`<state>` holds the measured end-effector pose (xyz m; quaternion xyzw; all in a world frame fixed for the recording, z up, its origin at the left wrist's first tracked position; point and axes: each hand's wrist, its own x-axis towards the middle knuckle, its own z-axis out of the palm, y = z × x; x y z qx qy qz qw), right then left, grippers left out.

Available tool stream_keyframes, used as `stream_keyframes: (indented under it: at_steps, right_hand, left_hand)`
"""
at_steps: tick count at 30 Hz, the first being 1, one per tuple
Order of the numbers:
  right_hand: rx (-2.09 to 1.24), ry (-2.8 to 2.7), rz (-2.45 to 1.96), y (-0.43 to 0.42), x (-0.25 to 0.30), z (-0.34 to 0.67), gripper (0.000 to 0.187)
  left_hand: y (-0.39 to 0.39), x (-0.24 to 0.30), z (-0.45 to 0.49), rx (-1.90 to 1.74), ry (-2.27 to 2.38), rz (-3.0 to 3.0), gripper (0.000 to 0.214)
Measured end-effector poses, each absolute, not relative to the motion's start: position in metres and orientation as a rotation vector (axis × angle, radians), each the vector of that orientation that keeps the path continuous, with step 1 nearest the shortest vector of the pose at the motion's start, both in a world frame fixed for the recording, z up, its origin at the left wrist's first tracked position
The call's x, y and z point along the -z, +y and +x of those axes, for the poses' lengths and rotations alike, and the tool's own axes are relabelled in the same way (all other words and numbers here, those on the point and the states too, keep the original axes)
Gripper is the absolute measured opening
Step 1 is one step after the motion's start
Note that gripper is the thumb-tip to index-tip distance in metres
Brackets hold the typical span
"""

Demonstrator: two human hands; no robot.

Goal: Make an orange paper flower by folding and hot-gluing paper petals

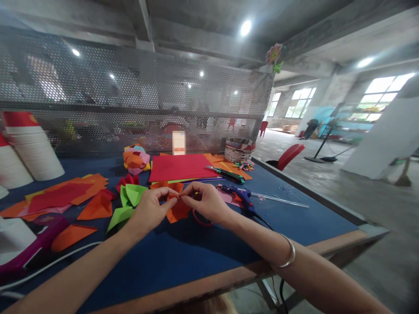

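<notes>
An orange piece of folded paper [177, 211] is pinched between both my hands above the blue table. My left hand [156, 203] has thumb and forefinger closed on its top edge. My right hand [205, 199] pinches the same paper, fingertips meeting those of the left. Red-handled scissors [202, 219] seem to lie under my right hand, mostly hidden. Left of my hands are green folded papers [131, 195] and an orange folded piece [97, 206]. A blue glue gun [240, 194] with a clear glue stick lies to the right.
Red paper sheets [183, 167] lie ahead, with a green-black utility knife [229, 175] on them. A woven basket [240, 150] and a colourful paper ball [136, 159] stand at the back. Paper cups [39, 152] and a purple tool [36, 244] with a white cord occupy the left.
</notes>
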<state>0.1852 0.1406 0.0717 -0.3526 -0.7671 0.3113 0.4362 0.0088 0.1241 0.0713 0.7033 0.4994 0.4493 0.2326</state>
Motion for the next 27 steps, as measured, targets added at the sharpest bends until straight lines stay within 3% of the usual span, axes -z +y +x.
stream_keyframes:
  at_steps: [8, 14, 27]
  right_hand:
    - [-0.661, -1.948, -0.927, 0.1416, -0.0668, 0.1865, 0.002]
    - [-0.591, -2.009, -0.929, 0.1416, -0.0661, 0.1882, 0.010]
    - [-0.436, -2.062, -0.978, 0.1345, -0.0681, 0.1871, 0.013]
  left_hand:
    - [0.1215, -0.0723, 0.0102, -1.235, 1.366, 1.999, 0.023]
    - [0.1207, -0.0698, 0.0109, -1.189, 1.413, 2.025, 0.026]
    - [0.1163, -0.0716, 0.0162, -1.251, 1.493, 2.125, 0.015]
